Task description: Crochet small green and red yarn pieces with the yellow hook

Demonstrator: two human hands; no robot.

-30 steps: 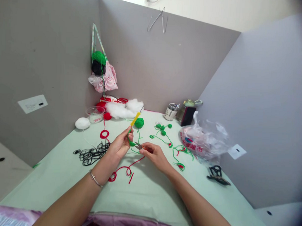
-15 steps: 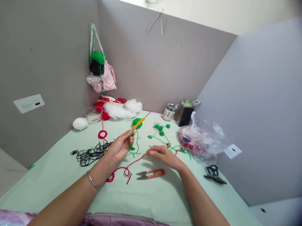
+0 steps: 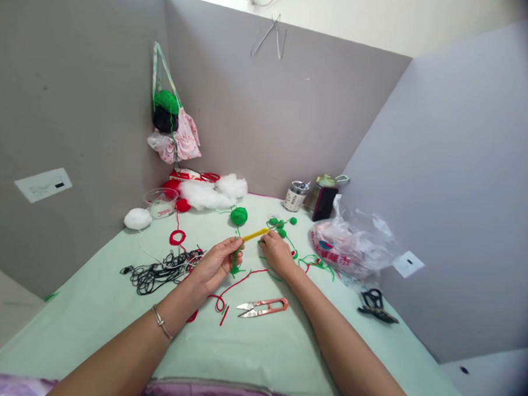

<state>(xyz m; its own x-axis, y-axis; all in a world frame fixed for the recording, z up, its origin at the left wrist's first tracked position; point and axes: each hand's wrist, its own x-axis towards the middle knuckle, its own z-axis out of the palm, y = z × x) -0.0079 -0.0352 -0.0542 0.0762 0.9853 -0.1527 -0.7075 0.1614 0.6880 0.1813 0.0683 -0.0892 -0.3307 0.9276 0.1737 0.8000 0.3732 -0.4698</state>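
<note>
Between the fingers of my left hand (image 3: 220, 263) is a yellow-handled crochet hook (image 3: 254, 235), pointing right. A small green yarn piece (image 3: 235, 268) hangs from the same fingers. My right hand (image 3: 279, 254) is closed at the hook's far end, beside a small green loop; the fingers hide the hook's metal tip and whatever they grip. Below the hands, red yarn (image 3: 238, 283) runs across the table to a loose curl. Thread snips (image 3: 263, 307) with orange handles lie in front of the right wrist. Behind the hands sits a green yarn ball (image 3: 239, 216).
Tangled black cord (image 3: 156, 272) lies at left, near a white yarn ball (image 3: 137, 219) and clear tub (image 3: 161, 204). White stuffing (image 3: 203, 194) is at the back. A plastic bag (image 3: 353, 243), tin (image 3: 295, 196), phone (image 3: 325, 204) and black hair clip (image 3: 376, 307) are at right.
The hook has swung down from pointing up and right to nearly level. My right hand has left the red yarn and moved up to the hook's far end, its fingers closing there.
</note>
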